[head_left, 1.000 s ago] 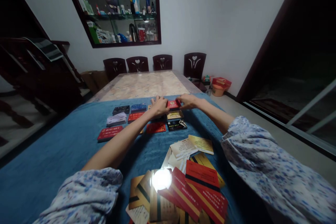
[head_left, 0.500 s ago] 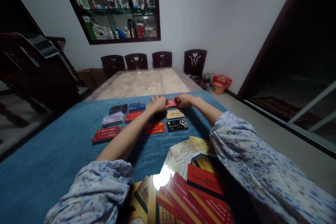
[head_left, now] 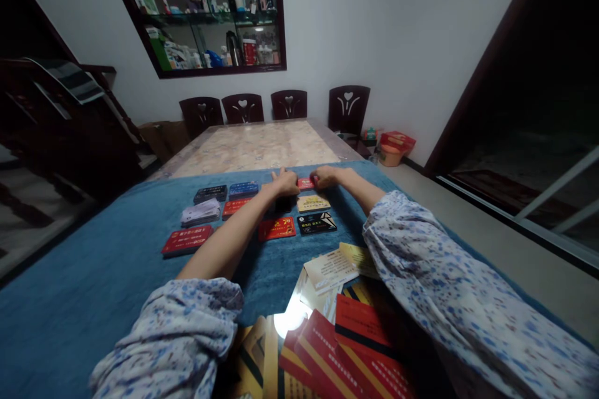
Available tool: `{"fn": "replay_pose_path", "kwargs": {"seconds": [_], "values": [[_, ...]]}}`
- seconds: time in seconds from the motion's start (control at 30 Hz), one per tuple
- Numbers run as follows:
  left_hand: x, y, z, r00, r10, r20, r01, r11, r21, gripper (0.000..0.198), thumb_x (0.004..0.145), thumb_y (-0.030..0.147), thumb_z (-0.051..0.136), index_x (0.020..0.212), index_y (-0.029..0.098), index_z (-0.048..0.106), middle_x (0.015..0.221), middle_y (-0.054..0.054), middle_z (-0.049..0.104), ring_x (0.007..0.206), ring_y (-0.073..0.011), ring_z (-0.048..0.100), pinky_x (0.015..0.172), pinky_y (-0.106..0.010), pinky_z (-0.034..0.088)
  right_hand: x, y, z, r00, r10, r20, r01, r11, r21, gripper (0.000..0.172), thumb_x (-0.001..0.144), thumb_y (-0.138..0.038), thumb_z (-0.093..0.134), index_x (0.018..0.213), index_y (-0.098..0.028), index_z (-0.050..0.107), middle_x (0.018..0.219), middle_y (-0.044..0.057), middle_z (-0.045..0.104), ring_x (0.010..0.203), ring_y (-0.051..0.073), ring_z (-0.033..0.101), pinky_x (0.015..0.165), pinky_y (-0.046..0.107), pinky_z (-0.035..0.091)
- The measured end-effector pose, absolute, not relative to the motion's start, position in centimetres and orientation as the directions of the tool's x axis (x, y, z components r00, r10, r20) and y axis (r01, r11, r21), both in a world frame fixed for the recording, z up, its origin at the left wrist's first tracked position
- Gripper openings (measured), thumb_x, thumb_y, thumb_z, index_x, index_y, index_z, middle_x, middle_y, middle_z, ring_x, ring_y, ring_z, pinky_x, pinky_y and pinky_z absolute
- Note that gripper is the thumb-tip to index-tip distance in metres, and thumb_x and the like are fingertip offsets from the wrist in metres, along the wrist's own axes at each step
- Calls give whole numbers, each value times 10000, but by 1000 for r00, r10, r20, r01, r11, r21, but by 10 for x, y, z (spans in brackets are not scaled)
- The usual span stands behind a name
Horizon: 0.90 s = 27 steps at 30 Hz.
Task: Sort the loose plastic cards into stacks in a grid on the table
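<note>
A red card stack (head_left: 306,183) lies at the far edge of the blue cloth. My left hand (head_left: 285,183) is at its left end, thumb side against it, other fingers spread. My right hand (head_left: 326,177) pinches its right end. Just nearer are a pale yellow card stack (head_left: 313,202), a black VIP card (head_left: 317,222) and a red card (head_left: 277,228). Further left lie a dark stack (head_left: 210,193), a blue stack (head_left: 243,189), a lilac stack (head_left: 201,212), a red stack (head_left: 236,207) partly behind my left arm, and a larger red stack (head_left: 187,240).
Loose red cards (head_left: 327,349), gold cards (head_left: 255,361) and a cream card (head_left: 330,270) overlap at the near edge. The blue cloth (head_left: 93,249) covers the near part of the table (head_left: 271,143). Chairs (head_left: 349,106) stand behind it.
My right hand has shifted slightly left along the red stack, and my right sleeve has moved left with it. My left hand has stayed nearly in place.
</note>
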<state>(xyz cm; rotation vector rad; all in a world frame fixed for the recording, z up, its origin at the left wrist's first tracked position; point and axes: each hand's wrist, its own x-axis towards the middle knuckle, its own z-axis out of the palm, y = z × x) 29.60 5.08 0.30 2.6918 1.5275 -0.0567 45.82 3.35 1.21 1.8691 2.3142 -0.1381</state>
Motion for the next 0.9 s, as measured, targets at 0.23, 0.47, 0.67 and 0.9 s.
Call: {"fn": "replay_pose_path", "kwargs": {"seconds": [0.23, 0.47, 0.67, 0.9], "values": [[300, 47, 7, 492, 865, -101, 868, -496, -24, 233, 756, 228, 631, 972, 168, 694, 1236, -149, 649, 1318, -374, 395, 1046, -551, 369, 453, 45, 9, -173, 957, -232, 983, 183, 21, 398, 720, -154, 701, 1115, -167, 742, 1073, 107, 753, 930, 236, 690, 714, 253, 503], [301, 43, 9, 495, 863, -99, 865, -501, -40, 307, 760, 222, 626, 1054, 156, 681, 1291, -159, 623, 1327, -386, 385, 1063, -573, 349, 454, 42, 8, -175, 962, -210, 983, 181, 11, 472, 723, -158, 680, 1194, -158, 706, 1068, 105, 754, 940, 245, 694, 775, 269, 513], [296, 42, 13, 507, 859, -78, 860, -510, -21, 316, 750, 222, 624, 1059, 174, 666, 1317, -162, 603, 1346, -378, 361, 1075, -592, 316, 459, 36, 13, -162, 969, -187, 986, 167, 13, 721, 706, -192, 720, 1406, -189, 548, 1166, 104, 730, 1000, 243, 685, 803, 272, 524], [287, 28, 21, 560, 826, 57, 827, -562, 25, 406, 778, 216, 575, 1173, 176, 655, 1353, -180, 560, 1339, -386, 320, 1048, -585, 296, 471, 23, 21, -176, 979, -106, 984, 177, 7, 732, 763, -243, 710, 1448, -136, 476, 1222, 136, 693, 1074, 238, 663, 800, 249, 494]]}}
